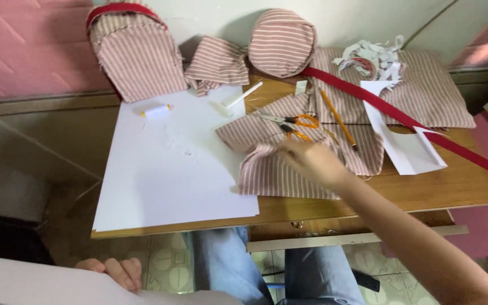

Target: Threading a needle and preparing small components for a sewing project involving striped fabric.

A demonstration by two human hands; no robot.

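Nearest, my left hand grips a white board; my right hand, fingers spread, touches striped fabric beside orange scissors.

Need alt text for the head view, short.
Seen from above, a right hand reaches over striped fabric pieces toward orange-handled scissors on a wooden table. A large white sheet lies alongside; the left hand grips a white edge below.

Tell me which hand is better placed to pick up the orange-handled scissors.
Right. The right hand reaches over the striped fabric, just short of the orange-handled scissors. The left hand is below the table edge, gripping a white board.
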